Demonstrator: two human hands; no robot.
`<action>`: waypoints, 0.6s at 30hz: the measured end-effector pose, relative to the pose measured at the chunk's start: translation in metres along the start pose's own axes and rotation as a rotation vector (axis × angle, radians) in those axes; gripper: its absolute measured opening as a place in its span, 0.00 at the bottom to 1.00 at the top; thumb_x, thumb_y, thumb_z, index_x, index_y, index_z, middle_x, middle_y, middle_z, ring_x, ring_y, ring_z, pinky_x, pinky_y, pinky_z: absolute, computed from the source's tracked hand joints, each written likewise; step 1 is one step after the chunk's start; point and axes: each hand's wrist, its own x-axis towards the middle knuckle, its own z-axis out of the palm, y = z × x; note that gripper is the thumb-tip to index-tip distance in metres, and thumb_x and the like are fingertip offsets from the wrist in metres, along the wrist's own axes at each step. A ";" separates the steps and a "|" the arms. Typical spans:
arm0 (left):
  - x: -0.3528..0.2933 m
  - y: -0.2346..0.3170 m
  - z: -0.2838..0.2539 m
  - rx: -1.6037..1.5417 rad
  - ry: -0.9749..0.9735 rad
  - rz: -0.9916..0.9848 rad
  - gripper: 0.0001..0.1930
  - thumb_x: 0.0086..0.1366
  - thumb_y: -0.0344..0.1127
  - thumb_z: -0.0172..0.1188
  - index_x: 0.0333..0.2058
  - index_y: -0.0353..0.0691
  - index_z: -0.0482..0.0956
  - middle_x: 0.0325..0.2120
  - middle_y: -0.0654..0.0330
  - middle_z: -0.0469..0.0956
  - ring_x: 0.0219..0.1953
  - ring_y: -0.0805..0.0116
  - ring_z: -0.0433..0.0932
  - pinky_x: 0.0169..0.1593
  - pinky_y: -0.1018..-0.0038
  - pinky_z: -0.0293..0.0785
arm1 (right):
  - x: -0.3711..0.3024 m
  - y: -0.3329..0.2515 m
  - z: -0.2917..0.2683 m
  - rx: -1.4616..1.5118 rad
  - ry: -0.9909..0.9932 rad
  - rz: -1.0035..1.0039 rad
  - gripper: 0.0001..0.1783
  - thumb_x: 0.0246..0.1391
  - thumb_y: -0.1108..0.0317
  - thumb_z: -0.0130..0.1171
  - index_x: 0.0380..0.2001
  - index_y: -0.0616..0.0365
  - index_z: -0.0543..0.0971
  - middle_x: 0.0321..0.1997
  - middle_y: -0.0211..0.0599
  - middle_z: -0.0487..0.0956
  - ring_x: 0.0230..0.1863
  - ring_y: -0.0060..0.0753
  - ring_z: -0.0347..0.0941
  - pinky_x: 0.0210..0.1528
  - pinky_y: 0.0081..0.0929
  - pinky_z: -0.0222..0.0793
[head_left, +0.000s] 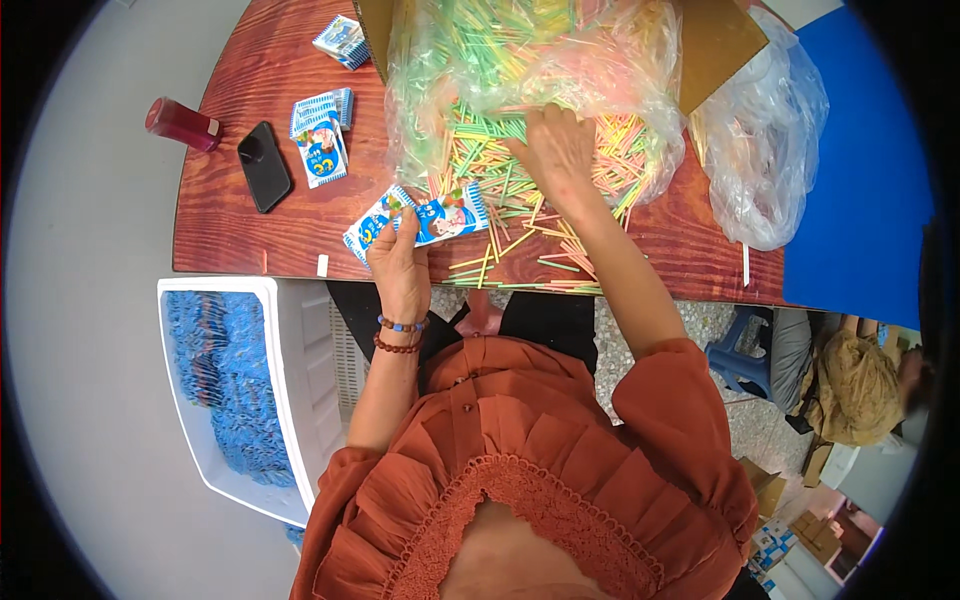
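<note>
Near the table's front edge, my left hand (400, 268) is closed, thumb and fingers pinching a flat blue-and-white printed packet (450, 215). A second such packet (368, 226) lies under or against it at an angle; I cannot tell whether it is held too. My right hand (560, 160) rests on a loose pile of thin pastel sticks (490, 160) in green, yellow and pink. Its thumb stands apart from the fingers, and the fingertips reach among the sticks. The pile spills from a large clear plastic bag (600, 75) inside an open cardboard box (722, 50).
On the table's left lie more packets (322, 140), another packet bundle (343, 42), a black phone (264, 168) and a red bottle (184, 124). A crumpled clear bag (760, 150) hangs at the right. Below left stands a white foam box (300, 370) full of blue pieces. A blue stool (742, 352) is lower right.
</note>
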 end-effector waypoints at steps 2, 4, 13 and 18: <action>0.002 0.001 -0.007 -0.004 0.009 0.001 0.07 0.67 0.32 0.57 0.38 0.36 0.80 0.33 0.64 0.81 0.34 0.77 0.78 0.40 0.75 0.76 | 0.009 -0.008 0.016 -0.038 -0.007 -0.003 0.15 0.47 0.60 0.61 0.33 0.61 0.79 0.35 0.44 0.78 0.40 0.45 0.75 0.42 0.47 0.61; 0.006 0.000 -0.016 -0.001 -0.016 0.018 0.07 0.67 0.31 0.57 0.39 0.35 0.80 0.33 0.64 0.81 0.34 0.77 0.78 0.40 0.75 0.76 | 0.017 -0.012 0.028 -0.078 -0.012 -0.004 0.13 0.48 0.63 0.59 0.33 0.62 0.79 0.36 0.45 0.78 0.40 0.45 0.75 0.42 0.48 0.61; 0.013 0.014 -0.022 -0.083 -0.034 -0.066 0.09 0.69 0.36 0.55 0.37 0.38 0.79 0.33 0.62 0.81 0.34 0.74 0.79 0.38 0.73 0.76 | 0.025 -0.013 0.016 -0.147 -0.197 -0.154 0.12 0.51 0.73 0.47 0.38 0.63 0.75 0.37 0.46 0.78 0.40 0.44 0.75 0.44 0.45 0.61; 0.012 0.013 -0.031 -0.124 -0.062 -0.115 0.09 0.70 0.36 0.54 0.37 0.38 0.79 0.32 0.62 0.81 0.34 0.73 0.79 0.37 0.74 0.76 | 0.025 -0.011 0.006 -0.164 -0.264 -0.204 0.10 0.51 0.73 0.47 0.36 0.62 0.75 0.37 0.46 0.79 0.39 0.43 0.75 0.43 0.43 0.61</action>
